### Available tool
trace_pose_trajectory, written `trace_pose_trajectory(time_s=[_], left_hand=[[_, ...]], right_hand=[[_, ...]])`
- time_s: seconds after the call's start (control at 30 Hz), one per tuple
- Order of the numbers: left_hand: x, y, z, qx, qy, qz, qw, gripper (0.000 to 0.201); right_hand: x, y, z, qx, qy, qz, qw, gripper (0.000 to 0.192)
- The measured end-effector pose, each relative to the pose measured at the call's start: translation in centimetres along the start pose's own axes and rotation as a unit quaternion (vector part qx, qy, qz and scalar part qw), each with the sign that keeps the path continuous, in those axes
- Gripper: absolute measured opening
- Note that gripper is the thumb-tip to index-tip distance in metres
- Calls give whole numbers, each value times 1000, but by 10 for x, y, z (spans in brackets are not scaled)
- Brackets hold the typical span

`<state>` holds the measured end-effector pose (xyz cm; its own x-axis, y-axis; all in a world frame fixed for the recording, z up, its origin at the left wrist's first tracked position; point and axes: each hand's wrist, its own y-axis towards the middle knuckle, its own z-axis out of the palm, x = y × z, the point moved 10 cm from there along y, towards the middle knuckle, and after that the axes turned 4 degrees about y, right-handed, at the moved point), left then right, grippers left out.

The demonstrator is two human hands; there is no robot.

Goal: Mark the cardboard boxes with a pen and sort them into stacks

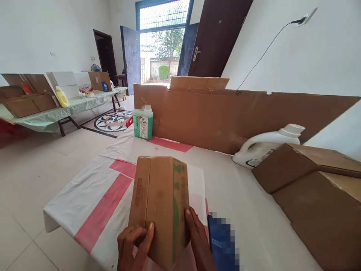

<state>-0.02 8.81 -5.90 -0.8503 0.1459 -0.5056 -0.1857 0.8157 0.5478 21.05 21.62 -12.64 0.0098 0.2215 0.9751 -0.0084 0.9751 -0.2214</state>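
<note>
A brown cardboard box [160, 195] with green print along its right side is tilted in front of me, above the table. My left hand [135, 242] grips its near left part, with the thumb and fingers pressed on the cardboard. My right hand [197, 235] holds the right side, thumb near the edge and fingers along the face. The box's underside is hidden. To the right of my right hand lies a dark blue item [221, 244], partly blurred into blocks, so I cannot tell its kind.
A white and red cloth [107, 205] covers the table. A jug of green liquid [143, 124] stands at the far edge, before a long cardboard panel [203, 116]. On the right are a white jug [265, 145] and cardboard boxes [318, 203]. Another table [96, 99] stands far left.
</note>
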Motion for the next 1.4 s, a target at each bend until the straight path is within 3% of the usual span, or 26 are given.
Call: trace_pose_trajectory(time_s=[0.1, 0.17, 0.3, 0.47, 0.63, 0.8, 1.0, 1.13, 1.27, 1.4], left_hand=[[-32, 20, -18, -6, -8, 105, 994, 70], [-38, 36, -25, 4, -18, 137, 990, 70], [-20, 54, -28, 29, -68, 110, 991, 60], [7, 45, -21, 58, -111, 77, 989, 66], [6, 52, -44, 49, -144, 90, 984, 66], [-12, 70, -81, 2, -160, 119, 980, 62], [-3, 82, -90, -41, -186, 22, 981, 47], [14, 91, -89, -41, -189, -66, 979, 49], [36, 91, -79, -45, -200, -143, 968, 44], [48, 86, -71, -52, -221, -159, 961, 50]], right_hand=[[2, -13, 7, 4, 31, -6, 999, 82], [-2, -20, 12, -5, 63, -6, 998, 86], [-22, -30, 20, -13, 122, -23, 992, 87], [-39, -41, 20, -23, 134, -44, 990, 92], [6, -52, 23, 36, 74, -76, 994, 79], [54, -64, 0, -38, 13, -97, 994, 78], [87, -87, 5, -8, -11, -163, 987, 63], [102, -92, 12, 32, 31, -190, 981, 55], [101, -83, 20, 51, 48, -187, 980, 52], [91, -76, 21, 45, 25, -186, 981, 52]])
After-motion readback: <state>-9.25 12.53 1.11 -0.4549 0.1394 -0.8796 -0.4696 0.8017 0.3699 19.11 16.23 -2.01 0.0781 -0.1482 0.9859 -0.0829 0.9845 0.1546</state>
